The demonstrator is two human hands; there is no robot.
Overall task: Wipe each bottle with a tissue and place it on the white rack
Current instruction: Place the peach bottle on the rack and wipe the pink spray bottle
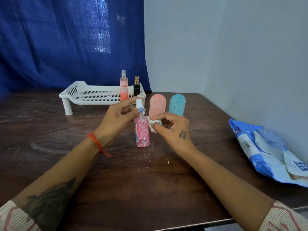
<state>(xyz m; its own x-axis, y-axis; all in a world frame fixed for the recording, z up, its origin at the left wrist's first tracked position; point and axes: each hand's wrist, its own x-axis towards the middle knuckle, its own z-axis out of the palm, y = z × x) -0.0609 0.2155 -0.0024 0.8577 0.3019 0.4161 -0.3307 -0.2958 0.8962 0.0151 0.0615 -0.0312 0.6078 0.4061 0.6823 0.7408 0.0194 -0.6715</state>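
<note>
The tall peach bottle (124,88) on the white rack (93,95) reads "ENGAGE"; the blue tissue pack (260,152) lying well right of the fingers has print too small to read. The left hand (116,117) pinches the white spray top of the pink spray bottle (142,132), which stands on the table (66,130). The right hand (173,129), fingers curled, grips a crumpled tissue (154,125) against the bottle's shoulder. Just beyond the fingertips stand a peach capsule bottle (157,105) and a teal capsule bottle (177,105). A small black bottle (137,87) also stands on the rack.
</note>
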